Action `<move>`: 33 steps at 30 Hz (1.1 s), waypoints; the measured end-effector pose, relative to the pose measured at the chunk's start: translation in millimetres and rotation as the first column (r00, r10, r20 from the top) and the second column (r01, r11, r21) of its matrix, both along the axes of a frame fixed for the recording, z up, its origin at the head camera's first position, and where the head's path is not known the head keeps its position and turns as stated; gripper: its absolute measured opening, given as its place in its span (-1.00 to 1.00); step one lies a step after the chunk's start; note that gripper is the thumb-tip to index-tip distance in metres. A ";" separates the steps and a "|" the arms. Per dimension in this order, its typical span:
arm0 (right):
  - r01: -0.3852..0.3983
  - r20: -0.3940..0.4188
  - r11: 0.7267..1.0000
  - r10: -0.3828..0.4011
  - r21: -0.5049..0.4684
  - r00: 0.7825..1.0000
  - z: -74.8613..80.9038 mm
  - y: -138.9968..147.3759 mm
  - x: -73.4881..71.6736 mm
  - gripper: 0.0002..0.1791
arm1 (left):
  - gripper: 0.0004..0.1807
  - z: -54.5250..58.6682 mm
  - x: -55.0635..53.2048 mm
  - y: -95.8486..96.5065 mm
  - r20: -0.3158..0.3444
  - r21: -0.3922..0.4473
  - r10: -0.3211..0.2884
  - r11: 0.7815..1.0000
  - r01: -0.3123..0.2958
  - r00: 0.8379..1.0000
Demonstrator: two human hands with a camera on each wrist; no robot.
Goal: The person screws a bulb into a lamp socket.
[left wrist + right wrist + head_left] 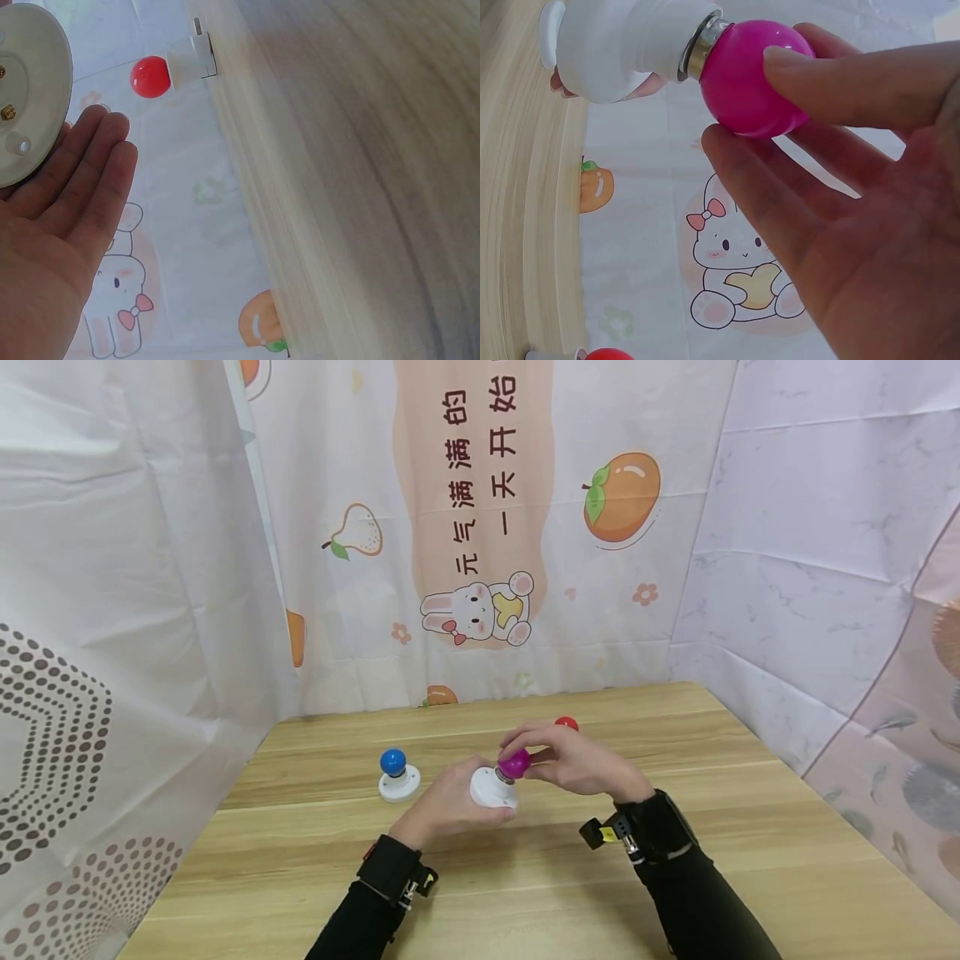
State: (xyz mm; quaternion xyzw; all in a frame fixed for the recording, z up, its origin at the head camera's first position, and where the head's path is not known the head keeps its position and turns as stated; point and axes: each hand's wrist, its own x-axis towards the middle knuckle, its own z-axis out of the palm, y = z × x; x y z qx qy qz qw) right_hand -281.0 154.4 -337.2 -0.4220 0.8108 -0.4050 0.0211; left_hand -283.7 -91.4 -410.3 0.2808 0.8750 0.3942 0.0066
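Observation:
My left hand (452, 802) grips a white round lamp holder (491, 788) above the table. In the left wrist view the flat underside of the lamp holder (34, 97) shows, with brass screws. My right hand (573, 760) pinches a magenta light bulb (515, 764) between thumb and fingers. In the right wrist view the metal base of the magenta bulb (754, 79) sits at the mouth of the white lamp holder (641, 45), with part of the metal visible. How deep it is in cannot be told.
A blue bulb (392, 762) stands in a white holder (400, 785) on the wooden table (315, 852), left of my hands. Behind my right hand is a red bulb (567, 722); its white holder (191, 64) shows in the left wrist view. Printed curtains (337, 610) hang around the table.

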 end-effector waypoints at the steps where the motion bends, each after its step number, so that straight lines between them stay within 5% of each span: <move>1: 0.003 0.000 1.000 -0.003 0.001 1.000 0.0 0.1 0.0 -0.65 | -0.22 0.0 0.1 0.0 0.002 0.001 0.000 1.000 0.000 1.000; 33: 0.102 0.032 0.994 -0.103 0.030 0.994 -1.1 -4.5 2.1 -0.64 | -0.22 -0.4 0.2 -0.2 0.012 0.015 -0.012 1.000 0.012 1.000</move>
